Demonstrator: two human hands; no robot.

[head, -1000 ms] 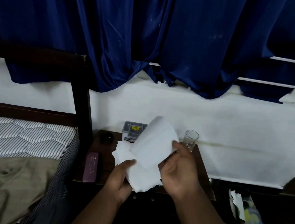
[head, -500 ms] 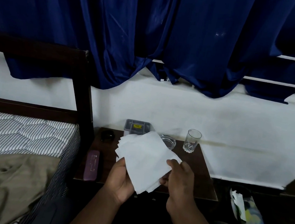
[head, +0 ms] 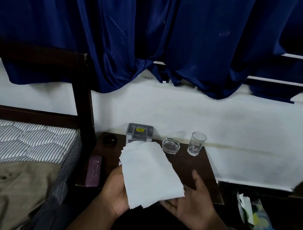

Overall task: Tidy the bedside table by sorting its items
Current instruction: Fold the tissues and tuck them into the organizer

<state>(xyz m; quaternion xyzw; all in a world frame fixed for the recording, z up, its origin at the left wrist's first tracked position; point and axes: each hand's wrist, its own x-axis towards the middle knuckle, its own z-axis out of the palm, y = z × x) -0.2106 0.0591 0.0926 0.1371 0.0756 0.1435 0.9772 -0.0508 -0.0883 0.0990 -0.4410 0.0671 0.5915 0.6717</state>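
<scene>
A stack of white paper sheets [head: 149, 173] hangs above the front of the dark wooden bedside table [head: 203, 170]. My left hand [head: 117, 190] grips the stack's lower left edge from below. My right hand [head: 193, 204] is palm up with fingers spread, under the stack's lower right corner. On the table stand a grey box with a yellow label [head: 139, 133], a glass ashtray [head: 170, 146], a drinking glass [head: 196, 143], a small black round object [head: 109, 140] and a purple case [head: 93, 170].
A bed with a striped mattress [head: 23, 141] and a tan sheet [head: 6, 192] lies left, behind its dark wooden post [head: 83, 107]. Blue curtains [head: 156, 30] hang over the white wall. A bag with papers [head: 252, 213] sits on the floor at right.
The sheets have been lowered and flattened into one stack. My right hand has let go of the stack's edge and opened palm up beneath it. The ashtray is now uncovered.
</scene>
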